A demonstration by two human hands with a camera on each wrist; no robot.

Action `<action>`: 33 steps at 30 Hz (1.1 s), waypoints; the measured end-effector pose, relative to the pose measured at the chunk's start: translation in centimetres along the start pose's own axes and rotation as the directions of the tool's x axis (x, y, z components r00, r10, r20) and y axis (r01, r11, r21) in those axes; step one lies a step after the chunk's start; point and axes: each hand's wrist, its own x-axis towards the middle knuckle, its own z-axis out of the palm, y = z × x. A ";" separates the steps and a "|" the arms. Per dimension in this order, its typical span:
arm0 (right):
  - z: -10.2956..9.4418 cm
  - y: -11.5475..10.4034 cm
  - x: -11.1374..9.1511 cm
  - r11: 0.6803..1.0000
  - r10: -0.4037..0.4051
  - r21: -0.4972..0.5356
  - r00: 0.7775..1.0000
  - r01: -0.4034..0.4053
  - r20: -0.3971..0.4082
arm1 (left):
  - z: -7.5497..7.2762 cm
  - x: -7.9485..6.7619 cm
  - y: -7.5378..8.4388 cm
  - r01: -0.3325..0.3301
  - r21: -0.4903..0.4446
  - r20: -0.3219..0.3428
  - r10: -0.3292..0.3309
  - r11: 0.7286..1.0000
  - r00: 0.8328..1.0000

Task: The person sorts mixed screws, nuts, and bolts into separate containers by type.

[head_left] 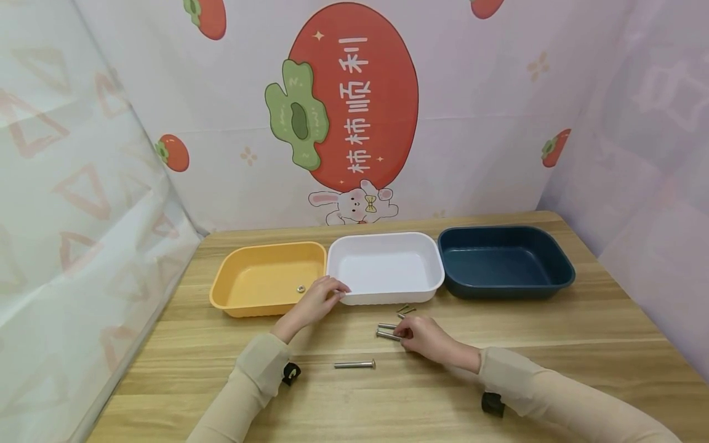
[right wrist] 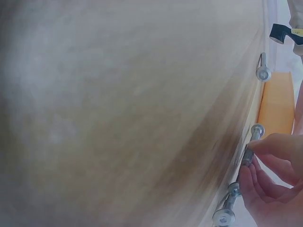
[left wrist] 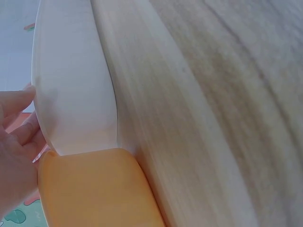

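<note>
My left hand [head_left: 317, 303] rests on the front left corner of the white tray [head_left: 388, 298], its fingertips at the rim. In the left wrist view its fingers [left wrist: 19, 100] touch the white wall's upper edge, beside the yellow tray [left wrist: 102, 189]. My right hand [head_left: 429, 339] is low over the table, pinching a metal bolt [right wrist: 248, 156] between thumb and fingers. A second bolt [head_left: 386, 325] lies close by, partly hidden by the fingers. Several small screws [head_left: 407, 309] lie behind that hand. Another bolt [head_left: 354, 364] lies apart, nearer the front.
The yellow tray [head_left: 221, 295], white tray and dark blue tray [head_left: 509, 291] stand in a row at the back of the wooden table [head_left: 332, 406]. A small metal nut [head_left: 301, 288] lies in the yellow one. A printed cloth backdrop [head_left: 476, 160] hangs behind.
</note>
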 end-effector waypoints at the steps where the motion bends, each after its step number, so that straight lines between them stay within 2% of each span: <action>1: 0.0 0.0 0.0 1.000 0.004 0.006 1.000 -0.004 -0.002 | 0.0 0.0 0.0 -0.001 -0.001 0.001 0.001 1.000 1.000; 10: -0.6 -0.1 0.2 1.000 0.015 0.008 0.999 -0.014 -0.045 | -0.1 0.0 0.0 -0.007 -0.003 0.007 0.007 1.000 1.000; 18: -1.0 -0.2 0.5 0.999 -0.031 -0.033 0.996 0.028 -0.089 | -0.2 0.0 0.2 -0.011 -0.002 0.012 0.011 1.000 1.000; 33: -3.1 -0.6 1.8 0.997 -0.077 -0.006 0.981 0.077 -0.180 | -0.1 0.0 0.3 -0.013 0.012 -0.001 0.013 1.000 1.000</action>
